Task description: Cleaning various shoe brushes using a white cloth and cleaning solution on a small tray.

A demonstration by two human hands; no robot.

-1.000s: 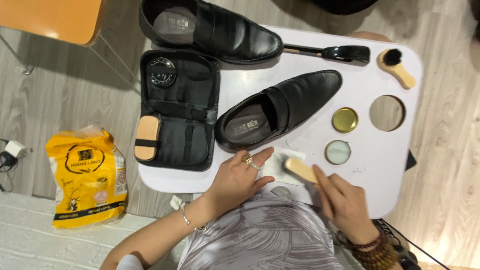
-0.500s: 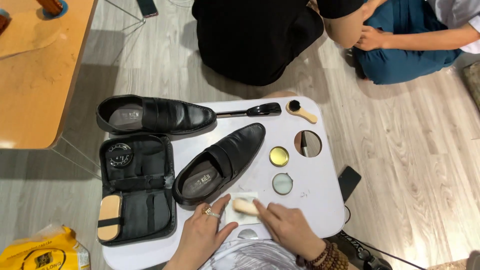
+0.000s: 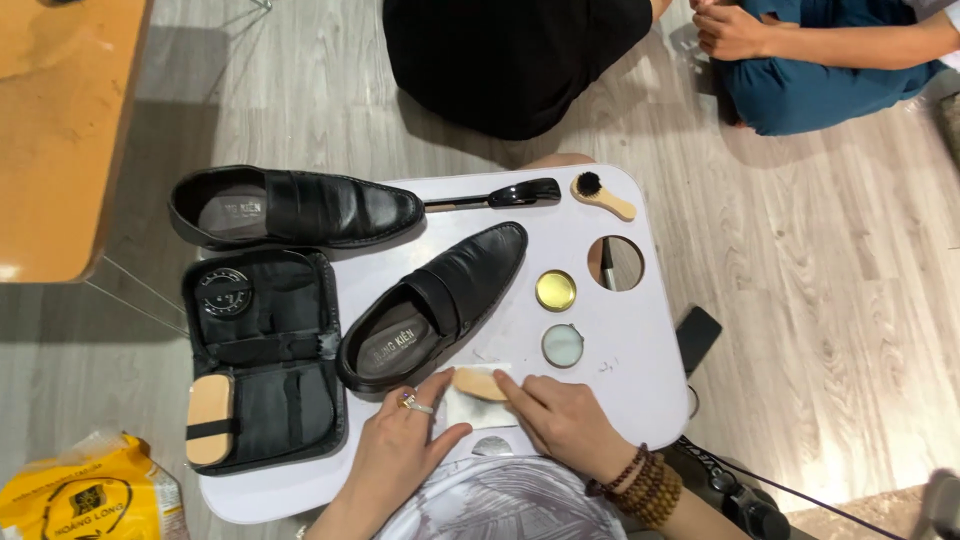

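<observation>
Two black leather shoes lie on a small white table [image 3: 640,330]: one shoe [image 3: 295,208] at the far left, the other shoe [image 3: 440,300] slanted across the middle. My left hand [image 3: 405,445], with a ring, rests flat on a white cloth [image 3: 468,410] at the near edge, just below the middle shoe's heel. My right hand [image 3: 560,420] lies beside it, fingers on a small wooden brush [image 3: 478,383] that sits on the cloth.
An open black kit case [image 3: 262,360] holds a round tin and a wooden brush at left. A gold tin [image 3: 555,290], a clear lid [image 3: 562,345], a shoehorn [image 3: 500,195] and a dauber brush [image 3: 600,195] lie on the table. Two people sit beyond; a yellow bag [image 3: 85,495] lies at left.
The view has tilted up and pulled back, revealing the seated people. Both hands stay at the cloth and wooden brush near the table's front edge.
</observation>
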